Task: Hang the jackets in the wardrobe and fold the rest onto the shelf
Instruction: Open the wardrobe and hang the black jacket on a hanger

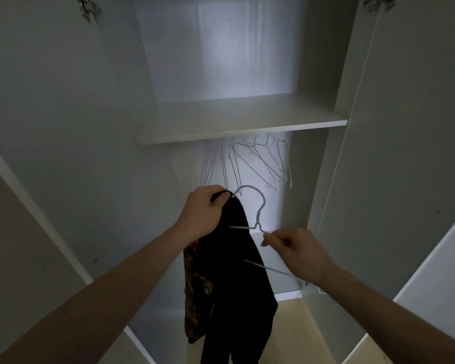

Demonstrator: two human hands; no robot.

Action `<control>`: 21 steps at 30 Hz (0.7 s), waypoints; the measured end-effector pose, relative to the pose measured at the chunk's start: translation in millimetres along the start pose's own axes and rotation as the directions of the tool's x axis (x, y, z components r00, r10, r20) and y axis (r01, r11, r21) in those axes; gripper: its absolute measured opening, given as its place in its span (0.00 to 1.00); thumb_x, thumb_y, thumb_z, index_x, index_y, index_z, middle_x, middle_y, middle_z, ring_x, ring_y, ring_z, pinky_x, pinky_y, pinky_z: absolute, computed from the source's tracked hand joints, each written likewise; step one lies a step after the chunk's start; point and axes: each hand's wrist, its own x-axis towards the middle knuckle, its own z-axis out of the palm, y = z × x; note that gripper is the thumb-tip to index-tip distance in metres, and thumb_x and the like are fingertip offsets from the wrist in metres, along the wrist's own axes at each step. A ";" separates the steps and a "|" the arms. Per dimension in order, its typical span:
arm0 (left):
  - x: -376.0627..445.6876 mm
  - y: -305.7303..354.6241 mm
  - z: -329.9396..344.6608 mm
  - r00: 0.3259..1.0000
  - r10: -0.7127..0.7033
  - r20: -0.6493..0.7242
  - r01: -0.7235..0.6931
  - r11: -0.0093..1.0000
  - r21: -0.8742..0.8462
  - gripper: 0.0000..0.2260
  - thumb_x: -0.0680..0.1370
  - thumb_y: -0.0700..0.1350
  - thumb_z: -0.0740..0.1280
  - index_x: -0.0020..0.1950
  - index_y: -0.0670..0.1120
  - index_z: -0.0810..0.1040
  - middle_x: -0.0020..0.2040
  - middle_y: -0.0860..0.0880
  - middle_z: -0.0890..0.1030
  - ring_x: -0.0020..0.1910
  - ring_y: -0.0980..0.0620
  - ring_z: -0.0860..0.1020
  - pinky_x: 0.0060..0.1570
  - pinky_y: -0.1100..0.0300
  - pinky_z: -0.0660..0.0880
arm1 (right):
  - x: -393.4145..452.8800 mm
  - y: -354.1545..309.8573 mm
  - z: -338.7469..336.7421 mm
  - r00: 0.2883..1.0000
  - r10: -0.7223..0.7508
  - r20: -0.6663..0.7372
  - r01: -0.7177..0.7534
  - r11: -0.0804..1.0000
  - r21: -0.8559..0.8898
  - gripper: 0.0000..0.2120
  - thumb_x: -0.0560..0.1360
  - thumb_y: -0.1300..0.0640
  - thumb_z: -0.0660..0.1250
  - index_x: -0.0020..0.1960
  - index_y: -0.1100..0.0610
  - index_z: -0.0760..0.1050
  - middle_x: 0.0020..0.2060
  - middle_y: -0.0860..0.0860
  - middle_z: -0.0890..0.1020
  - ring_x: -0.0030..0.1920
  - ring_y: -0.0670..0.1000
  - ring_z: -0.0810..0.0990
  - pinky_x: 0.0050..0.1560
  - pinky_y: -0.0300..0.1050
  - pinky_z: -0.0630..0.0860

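Head view into an open white wardrobe. Landmark: the white wooden shelf [242, 122], bare on top. Just under its front edge, a cluster of thin grey wire hangers [250, 161] hangs from a rail that is hidden.

Below and in front of the shelf, the left hand [202, 211] has its fingers curled round the top of a long black fabric jacket [234, 271], which hangs straight down, long axis vertical. A brown patterned garment [195, 290] hangs against the jacket's left side; which hand carries it cannot be told.

The right hand [297, 253] pinches the shoulder wire of a single pale wire hanger [255, 208], thumb and forefinger closed on it. The hanger's hook points up toward the shelf, and its left arm passes behind the jacket's upper edge.

Judged step: seating the jacket on the hanger. The coming move turns on the hanger lying right of the collar, with the right hand nearer it.
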 end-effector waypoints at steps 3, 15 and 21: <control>-1.7 25.3 5.3 0.995 0.020 0.095 -0.014 0.998 -0.062 0.11 0.84 0.49 0.64 0.51 0.50 0.86 0.47 0.58 0.86 0.49 0.61 0.83 0.54 0.64 0.77 | 3.9 -5.0 9.5 0.994 0.092 -0.063 -0.080 0.982 0.173 0.22 0.82 0.42 0.65 0.32 0.48 0.80 0.20 0.45 0.67 0.23 0.43 0.67 0.31 0.35 0.61; 1.3 25.5 -31.7 0.878 0.363 0.312 -0.475 0.745 0.469 0.09 0.83 0.58 0.61 0.56 0.59 0.80 0.49 0.65 0.79 0.53 0.59 0.67 0.59 0.55 0.61 | -5.9 -8.4 19.4 0.958 0.144 -0.246 0.035 0.798 0.601 0.26 0.84 0.54 0.66 0.27 0.48 0.74 0.24 0.48 0.67 0.27 0.45 0.65 0.33 0.30 0.65; 18.9 14.6 -39.7 0.876 0.366 0.314 -0.475 0.764 0.436 0.08 0.83 0.56 0.62 0.49 0.59 0.80 0.39 0.62 0.79 0.48 0.59 0.68 0.54 0.55 0.66 | -7.0 -23.4 0.2 0.926 0.106 -0.363 0.072 0.893 0.445 0.06 0.81 0.56 0.70 0.51 0.52 0.86 0.40 0.49 0.83 0.41 0.45 0.79 0.45 0.32 0.73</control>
